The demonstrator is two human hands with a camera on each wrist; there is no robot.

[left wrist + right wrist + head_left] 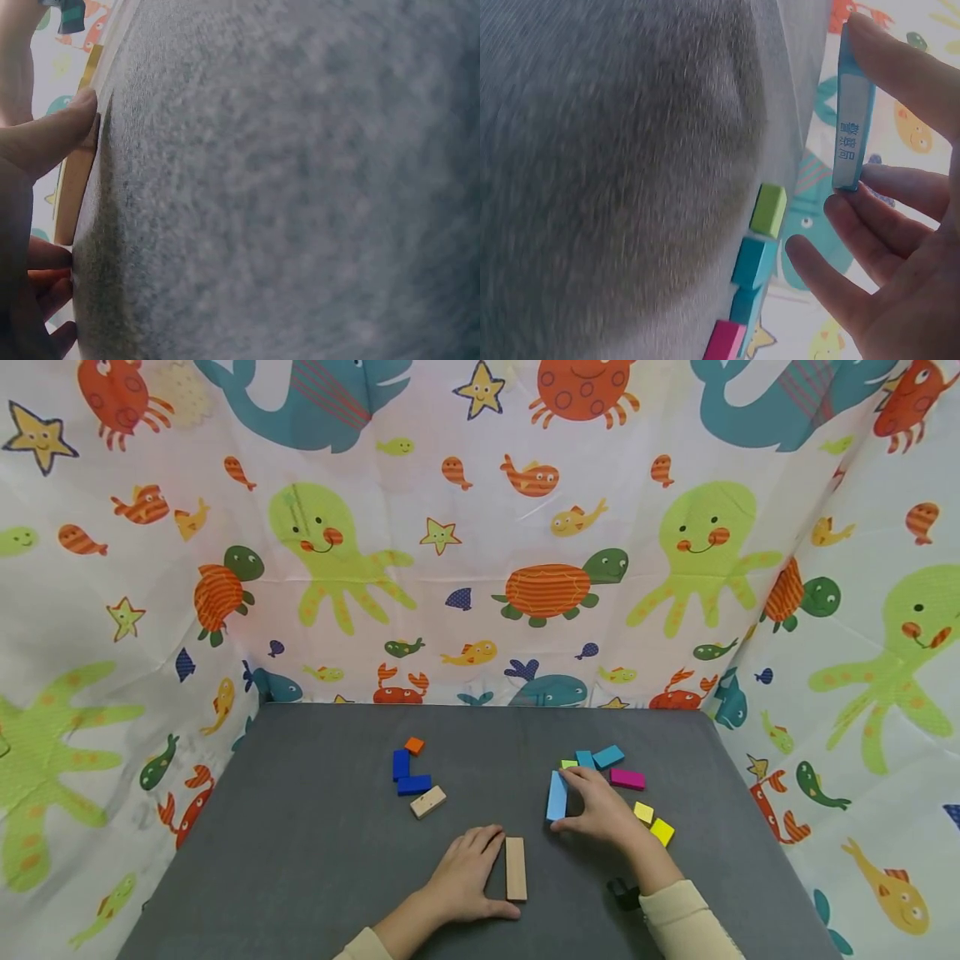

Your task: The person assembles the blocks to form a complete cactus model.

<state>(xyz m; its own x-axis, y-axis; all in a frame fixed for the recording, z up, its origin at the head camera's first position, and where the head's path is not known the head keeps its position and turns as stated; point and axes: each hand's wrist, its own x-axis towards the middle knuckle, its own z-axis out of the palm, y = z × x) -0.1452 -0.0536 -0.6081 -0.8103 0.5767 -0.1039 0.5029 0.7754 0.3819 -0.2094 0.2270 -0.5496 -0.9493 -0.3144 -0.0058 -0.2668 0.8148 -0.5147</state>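
A light blue block (557, 796) is pinched by its two ends between the thumb and fingers of my right hand (603, 806). In the right wrist view, the blue block (853, 120) shows printed characters on one face and appears raised off the cloth. My left hand (467, 875) rests low over the table, thumb and fingers spread beside a plain wooden block (516, 870). This wooden block lies lengthwise on the grey cloth, near the left thumb (67, 127) in the left wrist view. Whether the left fingertips touch its ends cannot be made out.
Left of centre lie an orange block (415, 745), two dark blue blocks (414, 785) and a short wooden block (428, 802). Around my right hand sit a magenta block (627, 778), teal blocks (608, 756), a green block (768, 210), yellow blocks (662, 832) and a dark object (622, 893).
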